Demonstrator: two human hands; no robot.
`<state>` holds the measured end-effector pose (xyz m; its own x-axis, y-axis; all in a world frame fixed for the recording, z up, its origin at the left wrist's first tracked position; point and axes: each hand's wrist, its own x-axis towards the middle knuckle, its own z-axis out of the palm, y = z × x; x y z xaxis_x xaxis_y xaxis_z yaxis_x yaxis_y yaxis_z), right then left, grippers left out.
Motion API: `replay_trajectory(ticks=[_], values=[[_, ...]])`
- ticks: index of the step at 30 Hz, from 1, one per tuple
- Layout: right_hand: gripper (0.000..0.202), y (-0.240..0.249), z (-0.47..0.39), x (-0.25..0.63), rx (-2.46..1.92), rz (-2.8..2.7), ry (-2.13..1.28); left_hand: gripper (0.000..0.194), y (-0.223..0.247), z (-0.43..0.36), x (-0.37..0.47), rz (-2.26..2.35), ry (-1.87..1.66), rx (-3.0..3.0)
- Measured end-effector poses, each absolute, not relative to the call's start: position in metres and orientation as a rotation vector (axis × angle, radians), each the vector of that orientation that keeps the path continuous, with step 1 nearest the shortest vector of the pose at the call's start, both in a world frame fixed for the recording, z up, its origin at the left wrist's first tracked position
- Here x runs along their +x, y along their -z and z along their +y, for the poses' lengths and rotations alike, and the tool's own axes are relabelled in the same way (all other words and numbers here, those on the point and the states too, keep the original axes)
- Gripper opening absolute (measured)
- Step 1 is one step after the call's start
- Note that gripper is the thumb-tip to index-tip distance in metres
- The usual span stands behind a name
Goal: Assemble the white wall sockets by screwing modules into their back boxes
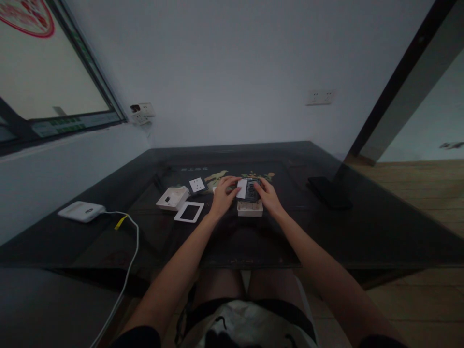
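Between my two hands is a wall socket module [248,189] with a white part on its left and a dark, detailed part on its right. My left hand [224,194] grips its left edge, thumb against the white part. Fingers of my right hand [268,195] close on its right side, thumb on the dark face. Just below it sits a white mounting box [250,209], its upper side partly covered by the module. Whether the two touch, I cannot tell.
Left of my hands lie another white box [172,198], a white frame [189,212] and a socket plate [197,185]. A white device [81,211] with a cable [137,241] is at far left. A black phone-like object [329,192] lies right on the dark table [377,232].
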<state>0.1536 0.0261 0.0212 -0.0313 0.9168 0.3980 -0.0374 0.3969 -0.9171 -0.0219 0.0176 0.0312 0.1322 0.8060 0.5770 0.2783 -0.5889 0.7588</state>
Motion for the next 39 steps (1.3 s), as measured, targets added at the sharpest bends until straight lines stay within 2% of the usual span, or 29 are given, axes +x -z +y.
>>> replay_trajectory(ticks=[13,19,23,25,39], values=[[0.030,-0.022,0.026,0.153,-0.853,-1.371,-0.935,0.039,-0.029,0.017,-0.015,0.963,-1.443,1.733],[0.031,-0.024,0.024,0.155,-0.828,-1.494,-0.827,0.068,-0.028,0.021,-0.013,0.783,-1.297,1.377],[0.034,-0.024,0.023,0.156,-0.833,-1.546,-0.764,0.041,-0.028,0.023,-0.013,0.781,-1.279,1.415],[0.034,-0.024,0.023,0.157,-0.833,-1.558,-0.750,0.034,-0.028,0.022,-0.012,0.790,-1.295,1.461],[0.035,-0.023,0.023,0.156,-0.837,-1.575,-0.696,0.039,-0.026,0.024,-0.012,0.840,-1.351,1.516]])
